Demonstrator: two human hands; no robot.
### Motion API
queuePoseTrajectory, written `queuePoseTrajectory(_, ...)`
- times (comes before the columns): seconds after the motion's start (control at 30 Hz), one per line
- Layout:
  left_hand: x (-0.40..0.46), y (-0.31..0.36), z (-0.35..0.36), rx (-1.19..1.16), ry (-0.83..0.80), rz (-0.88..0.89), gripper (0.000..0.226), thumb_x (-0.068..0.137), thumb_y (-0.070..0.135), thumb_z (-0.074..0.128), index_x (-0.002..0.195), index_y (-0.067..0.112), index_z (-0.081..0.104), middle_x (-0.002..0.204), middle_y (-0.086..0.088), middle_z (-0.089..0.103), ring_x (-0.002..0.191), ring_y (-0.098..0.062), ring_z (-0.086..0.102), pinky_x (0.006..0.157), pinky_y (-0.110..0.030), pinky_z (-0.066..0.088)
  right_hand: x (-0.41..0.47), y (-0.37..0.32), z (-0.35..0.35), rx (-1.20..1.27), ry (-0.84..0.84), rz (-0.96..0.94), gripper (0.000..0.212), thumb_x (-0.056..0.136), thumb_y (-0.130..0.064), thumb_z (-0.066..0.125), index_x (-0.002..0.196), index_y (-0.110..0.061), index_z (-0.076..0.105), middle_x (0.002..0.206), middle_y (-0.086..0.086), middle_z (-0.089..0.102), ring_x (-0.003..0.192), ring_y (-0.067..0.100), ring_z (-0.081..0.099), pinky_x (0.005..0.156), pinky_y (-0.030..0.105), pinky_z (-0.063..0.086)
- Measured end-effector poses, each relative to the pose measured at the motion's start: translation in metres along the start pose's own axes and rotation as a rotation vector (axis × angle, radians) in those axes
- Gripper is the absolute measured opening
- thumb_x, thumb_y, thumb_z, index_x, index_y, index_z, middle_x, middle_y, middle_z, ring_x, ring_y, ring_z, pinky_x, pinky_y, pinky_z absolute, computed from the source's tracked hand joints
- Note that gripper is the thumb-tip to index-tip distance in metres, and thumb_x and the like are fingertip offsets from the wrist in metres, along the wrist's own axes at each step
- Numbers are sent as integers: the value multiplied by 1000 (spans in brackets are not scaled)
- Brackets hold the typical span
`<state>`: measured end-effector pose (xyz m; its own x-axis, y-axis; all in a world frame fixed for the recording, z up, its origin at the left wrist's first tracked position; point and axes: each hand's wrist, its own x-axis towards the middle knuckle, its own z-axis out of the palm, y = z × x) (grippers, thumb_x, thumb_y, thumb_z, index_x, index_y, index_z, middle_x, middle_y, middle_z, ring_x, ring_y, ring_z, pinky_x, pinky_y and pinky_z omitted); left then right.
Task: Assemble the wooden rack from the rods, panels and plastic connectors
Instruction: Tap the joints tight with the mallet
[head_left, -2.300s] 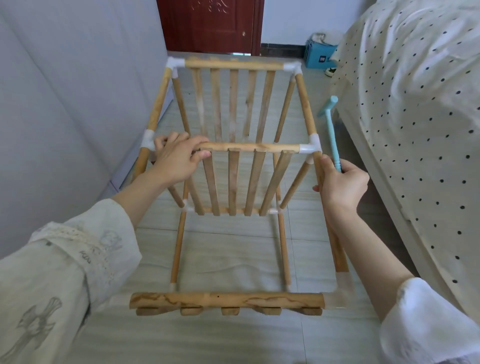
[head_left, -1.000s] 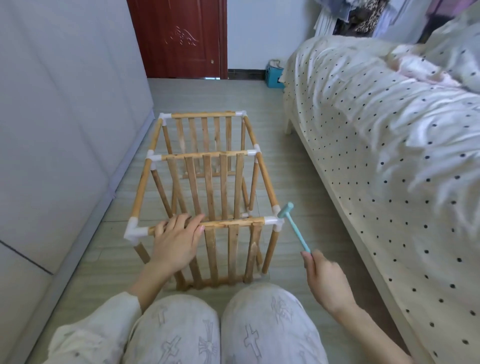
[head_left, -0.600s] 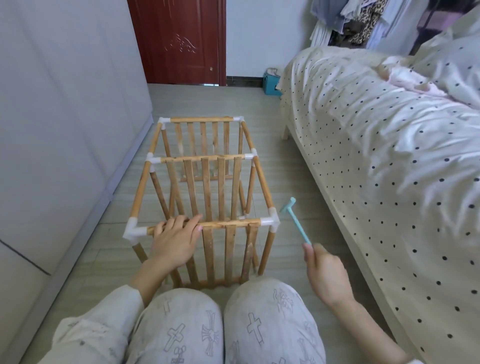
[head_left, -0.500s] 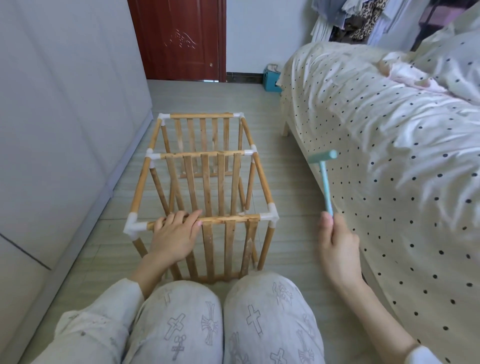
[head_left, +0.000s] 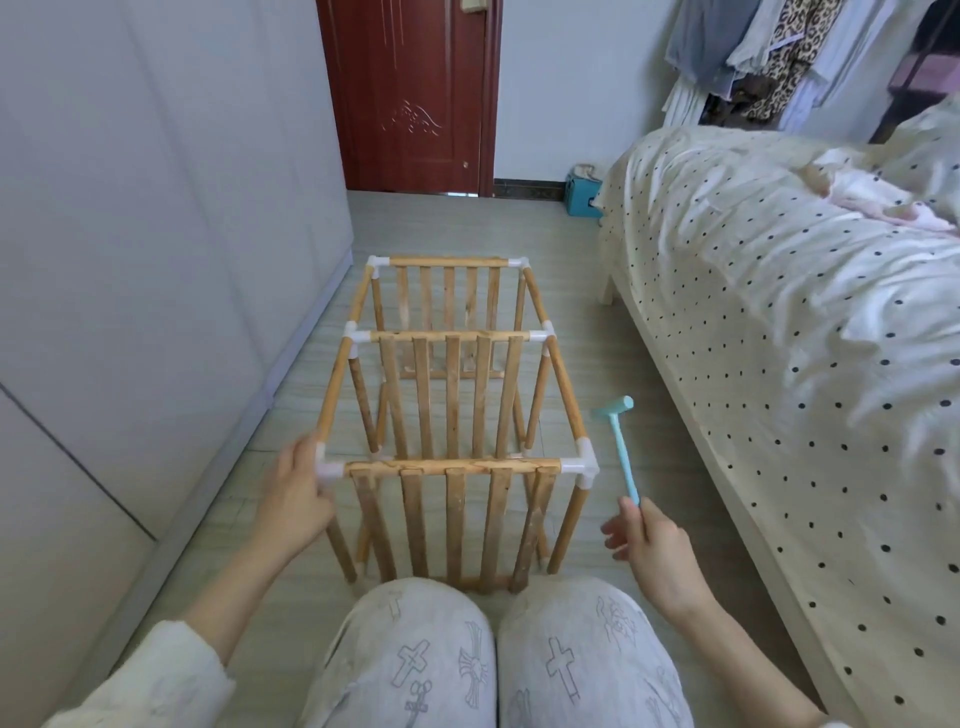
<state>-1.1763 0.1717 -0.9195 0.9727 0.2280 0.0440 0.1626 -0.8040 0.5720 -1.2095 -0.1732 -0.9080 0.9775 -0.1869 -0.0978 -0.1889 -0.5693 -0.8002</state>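
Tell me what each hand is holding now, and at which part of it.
The right hand holds the small blue hammer at the lower end of its handle. The left hand grips the wooden rack at its near left corner connector.

Rack (head_left: 452, 415): stood on the floor (head_left: 649, 415), just ahead of the person's knees (head_left: 493, 639).
Left hand (head_left: 293, 493): at the rack's near left corner connector (head_left: 327, 467).
Right hand (head_left: 649, 540): right of the rack, apart from it.
Hammer (head_left: 621, 447): in the right hand, head up beside the near right connector (head_left: 582, 465).
Bed (head_left: 805, 338): right of the rack.
Wall panels (head_left: 156, 260): left of it.
Door (head_left: 410, 93): behind.
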Motion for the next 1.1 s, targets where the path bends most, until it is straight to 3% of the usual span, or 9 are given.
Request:
queuePoseTrajectory(0.07,-10,-4,-6,-182,-115,-50,63,90,-3,45,146,14,22,139,-6,36,119,-35,44,85,-31,39,15,-14,17,36,-83,3,40,100,-31,34,90,-2,60,84,9,65,84,27,64,85,47,52)
queuePoseTrajectory(0.13,-18,-6,-7,-274,-178,-36,68,90,-7,41,148,19,16,138,0,36,120,-41,45,90,-35,41,30,-30,34,115,-138,34,38,100,-30,35,91,-3,60,79,8,59,83,27,60,87,47,50)
queuePoseTrajectory(0.23,-16,-15,-5,-247,-152,-48,70,86,-12,37,145,23,28,142,-10,43,122,-40,45,101,-39,38,55,-45,46,219,-158,129,34,102,-30,32,92,-9,57,71,1,48,68,14,48,69,30,43)
queuePoseTrajectory(0.4,-36,7,16,-173,-273,278,60,79,-9,32,120,28,55,127,9,48,128,-12,43,99,-1,24,95,-34,19,208,79,189,38,101,-25,32,113,3,57,84,10,52,70,17,46,63,28,35)
queuePoseTrajectory(0.57,2,46,24,-1,-200,520,53,87,-4,44,134,21,49,133,4,44,121,-12,45,106,-31,37,76,-13,6,351,180,201,30,101,-24,36,103,-2,57,99,15,62,82,17,56,82,38,47)
queuePoseTrajectory(0.73,59,76,30,507,-363,559,49,101,28,35,148,29,20,158,3,7,145,-20,-8,116,-42,-4,45,-13,24,517,25,141,36,101,-27,38,110,1,59,102,8,60,93,26,61,100,44,45)
queuePoseTrajectory(0.83,70,84,47,603,-344,633,44,100,35,32,143,31,29,151,-1,26,145,-21,5,118,-48,-2,53,-22,24,484,42,145,37,99,-29,40,74,-8,57,80,16,59,83,32,59,93,45,48)
queuePoseTrajectory(0.93,73,100,63,616,-267,676,31,100,34,32,128,30,46,116,0,43,125,-25,37,112,-43,21,66,-28,14,545,28,159,37,100,-29,38,69,-11,49,91,31,61,101,39,61,98,52,44)
queuePoseTrajectory(1.1,70,121,82,652,-230,669,31,99,42,29,118,30,50,111,2,49,109,-22,38,89,-34,29,81,-16,-10,412,-37,88,34,100,-29,38,77,-11,55,83,5,58,92,26,62,98,47,46)
